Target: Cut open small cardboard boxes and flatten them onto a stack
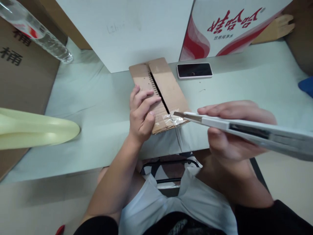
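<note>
A small brown cardboard box (171, 88) lies on the table, with a dark slit along its top seam. Clear tape (174, 120) covers the seam's near end and looks wrinkled. My left hand (143, 114) rests on the box's left side, its fingers spread over the top beside the slit. In my right hand (234, 130) is a white utility knife (220, 124), gripped between thumb and fingers. The blade points left, its tip close to the taped end; whether it touches the tape I cannot tell.
A phone (194, 70) lies behind the box on the pale-green cloth (105, 98). White cartons (129, 29) stand along the back. At left are a plastic water bottle (41, 34), a large carton (26, 75) and a pale-yellow object (39, 129). Something blue (306, 86) sits far right.
</note>
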